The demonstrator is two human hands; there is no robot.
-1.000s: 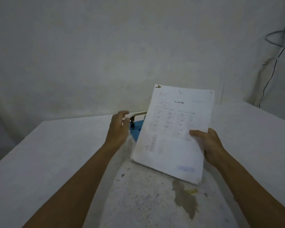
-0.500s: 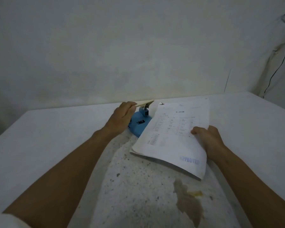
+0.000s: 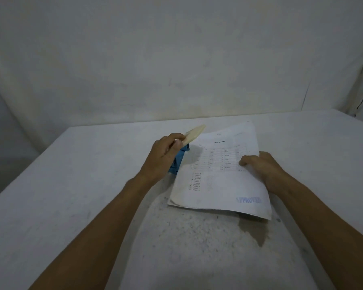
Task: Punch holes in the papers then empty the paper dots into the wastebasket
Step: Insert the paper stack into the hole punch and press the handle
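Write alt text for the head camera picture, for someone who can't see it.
Seen from above, a person's left hand grips the raised cream lever of a blue hole punch while the right hand holds a stack of papers stamped APPROVED beside it, on a worn white table against a plain wall.

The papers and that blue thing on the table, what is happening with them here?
A person is getting ready to punch holes. The left hand holds the raised cream lever of the blue hole punch. The right hand grips the stack of papers at its right edge, and its left edge lies at the punch. The lever is not yet pressed down. No wastebasket is in view.
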